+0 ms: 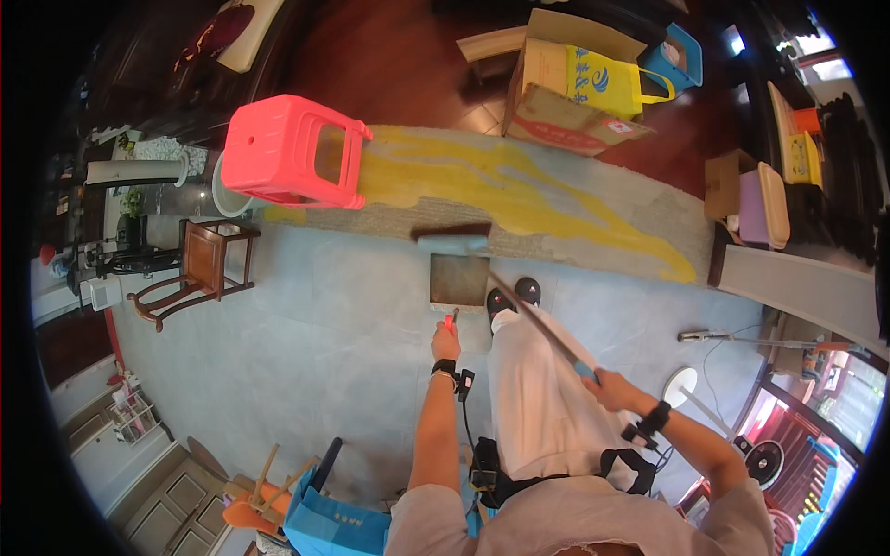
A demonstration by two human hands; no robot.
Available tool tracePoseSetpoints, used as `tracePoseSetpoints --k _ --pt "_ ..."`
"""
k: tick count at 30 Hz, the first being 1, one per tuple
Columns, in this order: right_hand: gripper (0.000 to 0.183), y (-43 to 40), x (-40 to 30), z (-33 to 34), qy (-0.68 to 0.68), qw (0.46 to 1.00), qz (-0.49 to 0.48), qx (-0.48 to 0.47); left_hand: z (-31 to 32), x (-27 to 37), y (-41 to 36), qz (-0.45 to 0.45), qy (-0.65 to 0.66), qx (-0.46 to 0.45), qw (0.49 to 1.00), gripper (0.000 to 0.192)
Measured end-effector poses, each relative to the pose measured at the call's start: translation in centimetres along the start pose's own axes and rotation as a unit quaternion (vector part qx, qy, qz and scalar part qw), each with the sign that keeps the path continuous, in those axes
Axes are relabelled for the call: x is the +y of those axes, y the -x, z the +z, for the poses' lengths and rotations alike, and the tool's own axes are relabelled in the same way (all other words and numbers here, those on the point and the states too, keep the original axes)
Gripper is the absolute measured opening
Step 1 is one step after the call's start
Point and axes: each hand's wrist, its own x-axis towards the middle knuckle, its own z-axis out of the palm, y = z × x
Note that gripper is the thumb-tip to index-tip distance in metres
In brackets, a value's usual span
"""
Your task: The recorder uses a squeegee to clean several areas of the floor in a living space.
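My left hand (446, 342) is closed around the red-topped handle of a dustpan (459, 281), whose flat pan lies low over the grey floor, just left of my feet. My right hand (615, 390) grips the long handle of a broom (532, 316). That handle slants up and left to the broom head (453, 242), a pale blue strip with dark bristles. The head is just beyond the dustpan's far edge, on the border of the yellow-stained grey rug (556, 198). Whether head and pan touch, I cannot tell.
An upturned pink plastic stool (268, 149) stands at the rug's left end, a wooden chair (205, 267) below it. Beyond the rug is an open cardboard box (539, 115) with a yellow bag (605, 83). A round-based stand (681, 386) is at right, a blue bag (334, 518) at lower left.
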Motion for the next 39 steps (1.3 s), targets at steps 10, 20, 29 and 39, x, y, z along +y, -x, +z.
tracePoseSetpoints --k 10,20,29,39 --pt "0.033 8.6 -0.5 -3.3 -0.173 0.981 0.080 -0.032 -3.4 -0.4 1.0 -0.097 -0.098 -0.066 0.988 0.026" --pt "0.030 6.1 -3.2 -6.9 -0.216 0.974 -0.036 0.061 -8.3 -2.2 6.1 -0.179 -0.085 -0.029 0.980 0.029" --pt "0.019 -0.2 -6.6 -13.8 -0.314 0.945 -0.078 -0.052 -13.7 -5.3 9.9 -0.239 0.012 0.139 0.961 0.024" --pt "0.016 -2.9 -13.9 -16.2 -0.432 0.886 -0.020 -0.169 -18.0 -8.6 9.8 -0.245 0.099 0.311 0.913 0.015"
